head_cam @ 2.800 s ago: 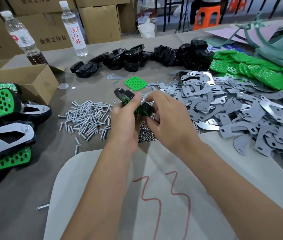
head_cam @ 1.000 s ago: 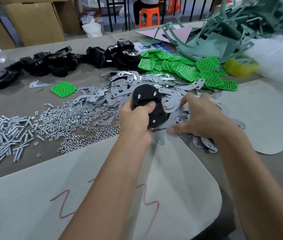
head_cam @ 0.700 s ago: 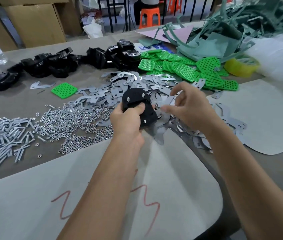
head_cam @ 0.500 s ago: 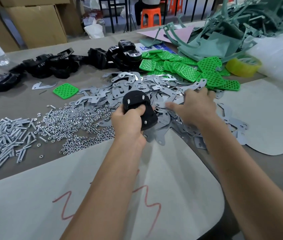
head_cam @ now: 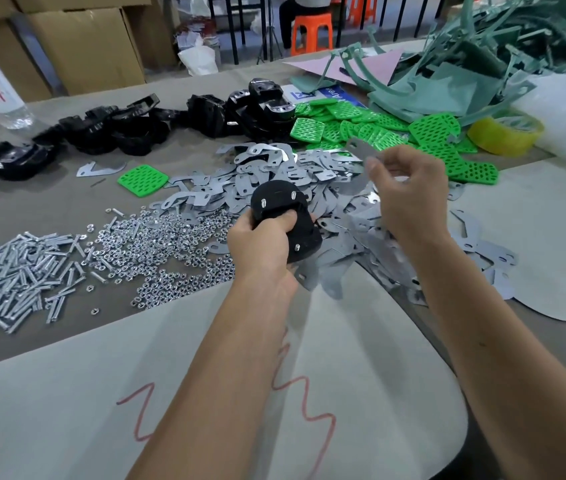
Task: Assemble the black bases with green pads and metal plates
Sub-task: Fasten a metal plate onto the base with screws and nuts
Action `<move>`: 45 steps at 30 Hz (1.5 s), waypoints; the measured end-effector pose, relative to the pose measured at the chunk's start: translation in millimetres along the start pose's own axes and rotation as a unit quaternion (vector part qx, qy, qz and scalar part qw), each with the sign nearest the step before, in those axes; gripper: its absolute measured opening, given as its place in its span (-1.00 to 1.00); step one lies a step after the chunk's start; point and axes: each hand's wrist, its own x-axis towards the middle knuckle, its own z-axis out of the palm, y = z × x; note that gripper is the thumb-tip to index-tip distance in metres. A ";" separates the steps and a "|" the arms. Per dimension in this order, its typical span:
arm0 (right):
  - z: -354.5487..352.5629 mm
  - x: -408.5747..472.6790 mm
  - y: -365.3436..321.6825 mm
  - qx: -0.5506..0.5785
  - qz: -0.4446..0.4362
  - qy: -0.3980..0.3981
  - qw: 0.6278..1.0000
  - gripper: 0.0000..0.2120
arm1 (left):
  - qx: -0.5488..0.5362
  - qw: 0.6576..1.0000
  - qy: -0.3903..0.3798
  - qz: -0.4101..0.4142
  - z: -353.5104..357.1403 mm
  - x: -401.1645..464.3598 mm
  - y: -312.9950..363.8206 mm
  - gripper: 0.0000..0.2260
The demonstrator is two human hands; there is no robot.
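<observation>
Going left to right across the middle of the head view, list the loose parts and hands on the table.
Screw pile → nut pile → left hand gripping the black base → right hand pinching a metal plate → plate pile's right edge.

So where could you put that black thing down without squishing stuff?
Bare room: the pale sheet with red scribble, nearest the person, and another pale sheet right of the metal plates. Crowded: screws, nuts, plates, green pads. The left hand holds the black base.
</observation>
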 end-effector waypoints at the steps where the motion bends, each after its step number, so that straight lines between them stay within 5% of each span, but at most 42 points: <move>1: 3.5 0.5 -6.6 0.039 -0.008 -0.012 0.999 -0.89 | 0.003 1.000 0.006 0.011 -4.6 1.5 2.6 -0.75; 5: 38.9 -13.4 -39.2 0.228 0.038 -0.117 0.966 -0.89 | 0.006 0.997 0.049 0.055 -35.9 5.7 18.5 -0.79; 13: 139.3 -78.3 -79.4 0.268 0.043 -0.317 0.909 -0.89 | 0.023 0.979 0.122 0.161 -112.4 10.8 56.9 -0.76; 25: 162.6 -102.8 -74.1 0.191 -0.031 -0.269 0.944 -0.83 | 0.021 0.967 0.136 0.214 -131.2 21.7 61.5 -0.70; 34: 159.5 -107.6 -70.9 0.217 0.101 -0.253 0.937 -0.74 | 0.031 0.964 0.160 0.211 -129.6 22.1 59.7 -0.71; 45: 157.1 -108.6 -73.8 0.231 0.097 -0.252 0.935 -0.77 | 0.061 0.967 0.133 0.207 -130.6 16.6 62.6 -0.77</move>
